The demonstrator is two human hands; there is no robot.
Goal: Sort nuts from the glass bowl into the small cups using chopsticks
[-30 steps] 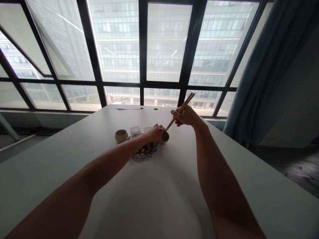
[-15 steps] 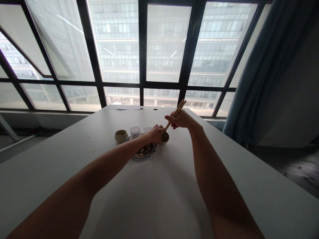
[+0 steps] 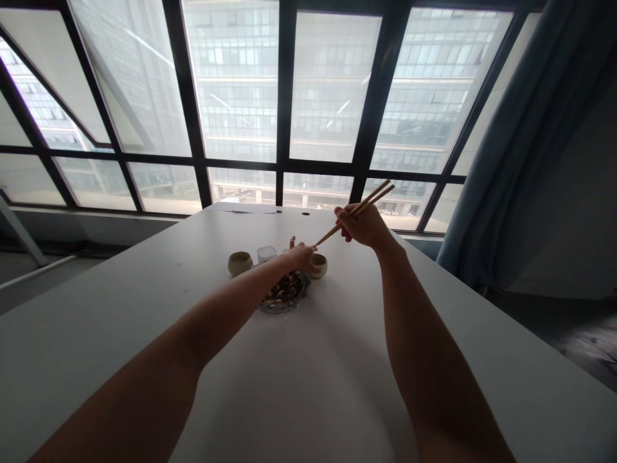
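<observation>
Toward the far half of the white table (image 3: 299,373), a pair of wooden chopsticks (image 3: 369,200) is grasped in the right hand (image 3: 361,225), slanted down left so the tips end right by the fingers of the left hand (image 3: 303,257). That left hand is held at the rim of the right cup (image 3: 319,267), but whether the cup is actually gripped can't be told.

As for progress, the chopsticks are already picked up, and a decent pile of small dark and pale pieces (image 3: 284,289) is left in the glass dish (image 3: 304,297), just near and left of that cup. No piece can be made out at the tips. The left cup (image 3: 240,264) and a clear container (image 3: 267,254) are untouched, and what's been put in either cup can't be seen, so only a rough guess is allowed: plenty left.
</observation>
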